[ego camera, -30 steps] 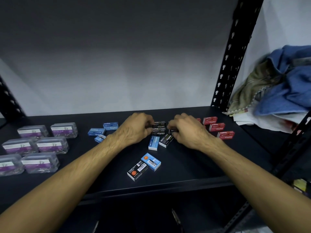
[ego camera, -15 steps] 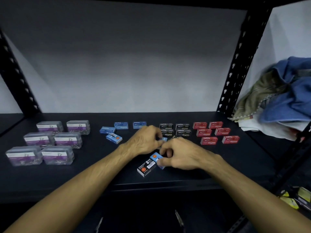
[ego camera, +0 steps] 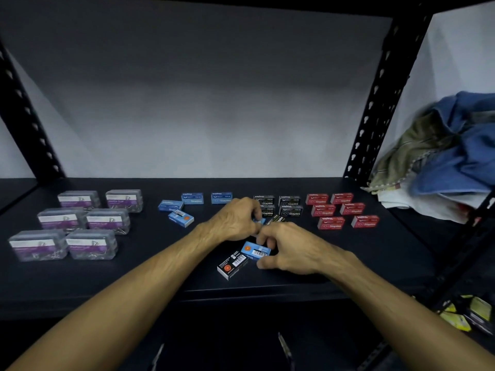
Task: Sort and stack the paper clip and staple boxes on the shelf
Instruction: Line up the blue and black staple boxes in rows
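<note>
A: What's in the hands?
B: The right hand [ego camera: 290,249] pinches a blue box [ego camera: 255,250], barcode side up, near the shelf [ego camera: 107,285] front. The left hand [ego camera: 235,219] pinches another blue one [ego camera: 259,221].

Dim scene, wall [ego camera: 214,116] lit from below, edges warped, slight blur.

On the dark shelf [ego camera: 375,253], six clear paper clip boxes [ego camera: 80,223] sat toward the left edge, red staple boxes [ego camera: 341,211] toward the right, blue [ego camera: 192,199] and black ones [ego camera: 290,206] along the back between them. Left hand [ego camera: 235,220] pinched a small blue box [ego camera: 259,221]. Right hand [ego camera: 292,249] gripped a blue staple box [ego camera: 253,250] touching a black box [ego camera: 233,265] near the front edge.
</note>
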Action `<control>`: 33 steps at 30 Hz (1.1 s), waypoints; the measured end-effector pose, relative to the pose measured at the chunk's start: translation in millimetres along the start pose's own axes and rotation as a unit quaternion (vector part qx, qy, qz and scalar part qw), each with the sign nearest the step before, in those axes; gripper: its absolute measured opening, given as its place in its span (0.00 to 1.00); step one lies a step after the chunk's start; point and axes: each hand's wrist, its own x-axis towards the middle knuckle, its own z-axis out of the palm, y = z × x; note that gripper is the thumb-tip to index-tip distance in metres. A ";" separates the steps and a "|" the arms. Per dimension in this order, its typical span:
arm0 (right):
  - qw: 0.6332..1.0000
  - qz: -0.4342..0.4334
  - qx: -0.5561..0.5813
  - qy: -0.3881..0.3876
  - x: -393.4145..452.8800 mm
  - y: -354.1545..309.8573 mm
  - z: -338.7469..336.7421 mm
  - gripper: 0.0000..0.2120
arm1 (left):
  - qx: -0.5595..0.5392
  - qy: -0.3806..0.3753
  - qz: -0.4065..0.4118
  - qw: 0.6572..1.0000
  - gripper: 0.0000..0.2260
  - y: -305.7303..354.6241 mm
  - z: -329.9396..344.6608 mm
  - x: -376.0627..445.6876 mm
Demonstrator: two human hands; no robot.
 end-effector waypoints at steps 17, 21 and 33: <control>0.999 0.019 0.034 0.015 0.4 13.9 -1.0 0.11 | -0.024 -0.072 -0.036 0.996 0.09 -28.6 -16.1 -8.4; 0.999 0.015 0.043 0.027 -0.3 14.4 -3.7 0.09 | -0.028 -0.077 -0.045 0.996 0.08 -34.5 -21.9 -12.1; 0.999 0.009 0.022 0.037 3.8 15.6 -3.1 0.09 | -0.011 -0.080 -0.048 0.996 0.13 -50.5 -29.9 -16.8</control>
